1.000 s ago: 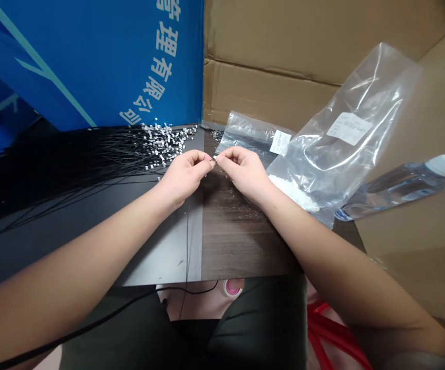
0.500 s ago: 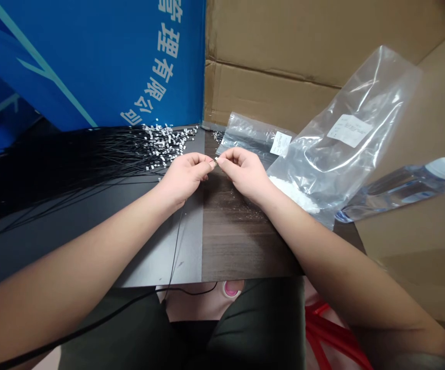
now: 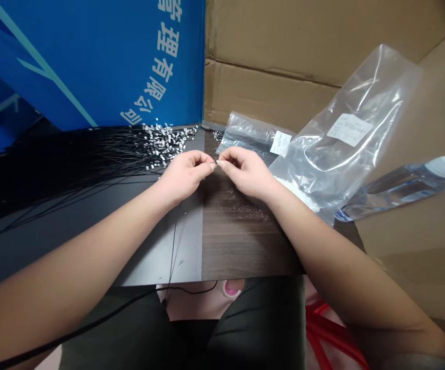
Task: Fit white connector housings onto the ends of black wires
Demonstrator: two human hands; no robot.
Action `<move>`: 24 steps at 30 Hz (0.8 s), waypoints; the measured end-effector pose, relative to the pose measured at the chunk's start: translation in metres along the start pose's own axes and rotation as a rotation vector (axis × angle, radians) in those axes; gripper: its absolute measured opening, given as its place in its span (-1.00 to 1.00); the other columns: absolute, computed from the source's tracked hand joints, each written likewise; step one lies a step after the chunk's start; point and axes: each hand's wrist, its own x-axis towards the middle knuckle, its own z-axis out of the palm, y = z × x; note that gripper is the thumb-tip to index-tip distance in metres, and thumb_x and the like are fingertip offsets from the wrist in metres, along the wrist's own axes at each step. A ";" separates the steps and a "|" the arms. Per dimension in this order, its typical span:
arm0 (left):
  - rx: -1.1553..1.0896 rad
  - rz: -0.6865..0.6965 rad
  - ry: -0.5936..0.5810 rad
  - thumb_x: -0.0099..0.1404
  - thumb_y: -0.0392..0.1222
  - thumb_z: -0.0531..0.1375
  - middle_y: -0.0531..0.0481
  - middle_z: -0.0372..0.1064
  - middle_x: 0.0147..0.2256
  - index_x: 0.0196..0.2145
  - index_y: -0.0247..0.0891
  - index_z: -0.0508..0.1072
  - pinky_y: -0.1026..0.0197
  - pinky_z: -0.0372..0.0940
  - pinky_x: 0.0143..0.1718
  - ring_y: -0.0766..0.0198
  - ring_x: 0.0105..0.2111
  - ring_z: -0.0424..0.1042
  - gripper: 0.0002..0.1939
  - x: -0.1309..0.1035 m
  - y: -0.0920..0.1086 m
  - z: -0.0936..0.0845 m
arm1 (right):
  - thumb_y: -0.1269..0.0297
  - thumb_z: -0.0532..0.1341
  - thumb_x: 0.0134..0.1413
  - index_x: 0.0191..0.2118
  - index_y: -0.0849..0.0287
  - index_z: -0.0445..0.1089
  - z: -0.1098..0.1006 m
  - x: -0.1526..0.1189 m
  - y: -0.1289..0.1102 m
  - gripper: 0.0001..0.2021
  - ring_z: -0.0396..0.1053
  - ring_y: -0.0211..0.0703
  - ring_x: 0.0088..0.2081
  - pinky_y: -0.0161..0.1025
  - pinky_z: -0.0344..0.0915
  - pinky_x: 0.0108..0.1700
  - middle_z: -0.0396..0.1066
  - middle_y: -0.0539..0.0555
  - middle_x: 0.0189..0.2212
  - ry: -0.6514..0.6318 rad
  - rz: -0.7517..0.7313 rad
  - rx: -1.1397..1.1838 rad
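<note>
Over the middle of the table, my left hand (image 3: 186,174) pinches a thin black wire (image 3: 173,241) near its end; the wire hangs down past the table's front edge. My right hand (image 3: 245,172) is closed in a pinch just right of it, the fingertips of both hands almost touching. Something tiny and pale shows at the right fingertips, too small to make out. Behind my left hand lies a large bundle of black wires (image 3: 72,159) with small white pieces (image 3: 164,139) at their ends.
Right of my hands lie a small labelled plastic bag (image 3: 245,134) and a large clear bag (image 3: 361,139) with white bits at its bottom. A water bottle (image 3: 403,187) leans at the right. A blue panel (image 3: 103,56) and cardboard (image 3: 269,41) stand behind the table (image 3: 241,252).
My right hand has shifted very slightly right and its fingertips have parted a little from the left ones. The hanging wire has swung slightly left.
</note>
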 end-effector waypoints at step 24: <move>0.002 -0.015 -0.105 0.21 -0.06 0.34 0.08 0.35 -0.45 -0.34 -0.30 0.54 0.20 0.08 -0.34 0.33 -0.44 0.21 -0.77 -0.002 0.007 -0.003 | 0.25 0.19 0.22 -0.31 0.14 0.37 -0.011 0.001 0.010 -0.90 0.26 -0.15 -0.32 -0.15 0.19 -0.22 0.38 0.01 -0.37 -0.111 -0.094 -0.009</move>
